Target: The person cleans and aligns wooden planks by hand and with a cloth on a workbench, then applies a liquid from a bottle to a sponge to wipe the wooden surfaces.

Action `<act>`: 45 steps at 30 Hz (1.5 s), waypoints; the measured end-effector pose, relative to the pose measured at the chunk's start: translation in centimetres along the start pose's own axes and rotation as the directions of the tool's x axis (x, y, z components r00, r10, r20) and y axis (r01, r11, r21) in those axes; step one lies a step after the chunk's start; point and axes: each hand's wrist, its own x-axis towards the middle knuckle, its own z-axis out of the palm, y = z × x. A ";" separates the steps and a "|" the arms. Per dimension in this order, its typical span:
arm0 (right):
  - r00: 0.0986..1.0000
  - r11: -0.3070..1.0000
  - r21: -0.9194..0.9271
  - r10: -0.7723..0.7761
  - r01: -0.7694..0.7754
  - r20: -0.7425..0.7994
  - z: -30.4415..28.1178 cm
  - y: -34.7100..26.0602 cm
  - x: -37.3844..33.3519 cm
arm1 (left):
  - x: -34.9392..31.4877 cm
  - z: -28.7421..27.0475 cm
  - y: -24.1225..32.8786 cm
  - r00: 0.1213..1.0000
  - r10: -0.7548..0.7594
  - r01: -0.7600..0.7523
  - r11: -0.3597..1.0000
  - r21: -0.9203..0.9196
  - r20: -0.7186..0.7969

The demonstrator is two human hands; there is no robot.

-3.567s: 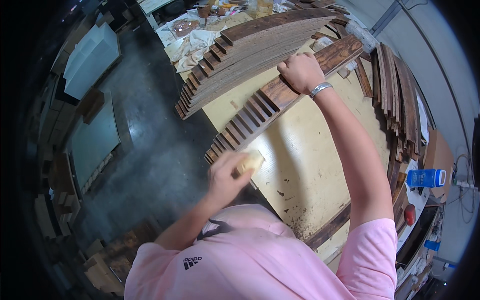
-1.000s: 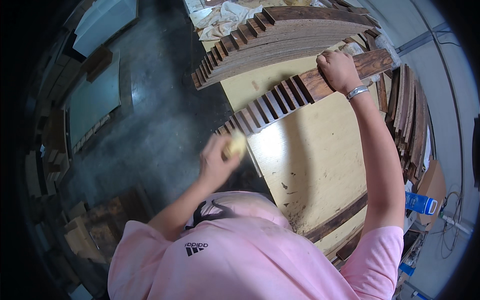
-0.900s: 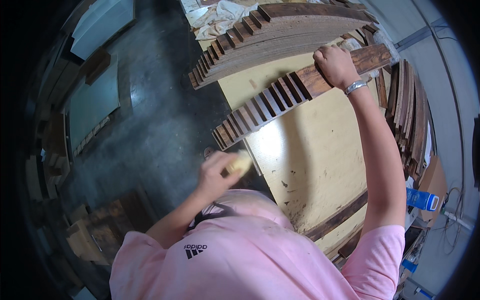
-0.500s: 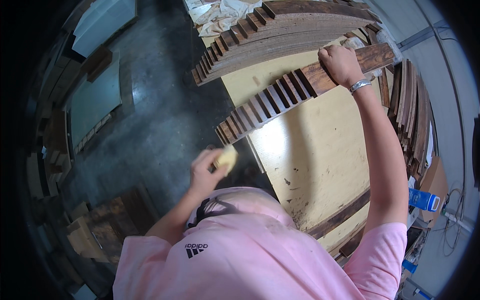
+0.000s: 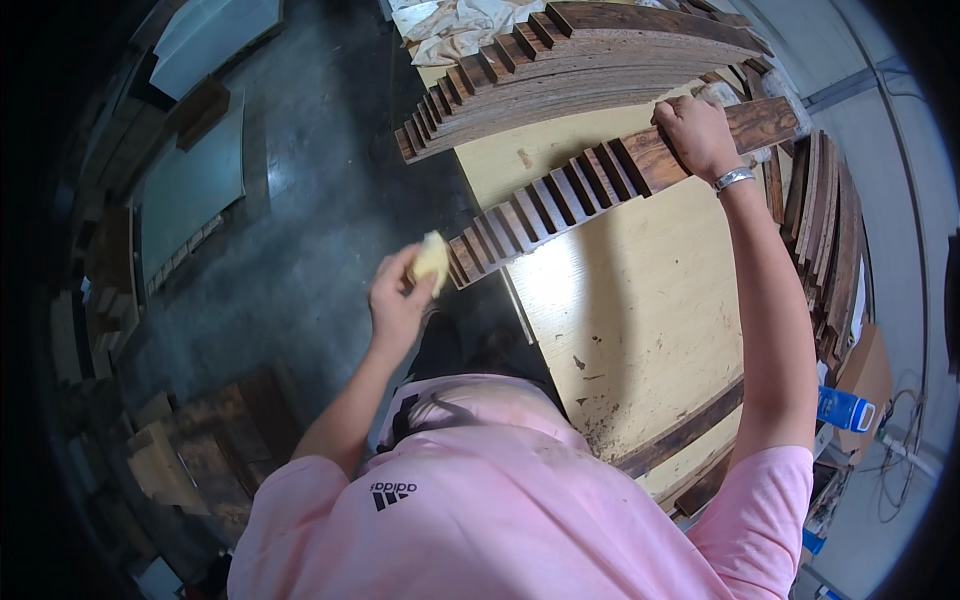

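My left hand is closed around a pale yellow sponge-like pad, somewhat blurred. It is held up close to the left end of a fanned stack of dark brown wooden boards, whose ends step back one behind another. Whether the pad touches the end board cannot be made out. Farther right, my right hand grips the top board of that stack, thumb side along its far edge. A bracelet circles the right wrist.
The stack lies across a pale yellow worktable. Behind it rests another stepped pile of boards, with crumpled white cloth beyond. More boards stand at the right, near a blue container. Wooden panels lie lower left.
My left hand has lifted the pad up and away from my body, to beside the stack's left end. My right hand keeps its grip on the boards.
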 end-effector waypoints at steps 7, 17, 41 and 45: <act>1.000 1.000 -0.001 0.013 -0.013 -0.009 0.5 0.2 0.1 | -4.1 -1.2 -0.3 0.934 0.215 -0.287 0.926 0.245 0.284; 0.998 1.000 0.010 -0.017 0.017 -0.068 0.7 0.3 -0.1 | -2.1 -2.1 0.9 0.922 0.207 -0.314 0.893 0.322 0.327; 0.998 0.994 0.096 0.062 -0.058 -0.032 0.8 0.4 0.4 | -7.3 -1.4 0.5 0.912 0.098 -0.225 0.931 0.288 0.399; 0.998 0.992 0.119 0.046 -0.040 -0.044 0.7 0.3 0.2 | -4.8 -1.4 1.4 0.979 0.162 -0.191 0.938 0.289 0.123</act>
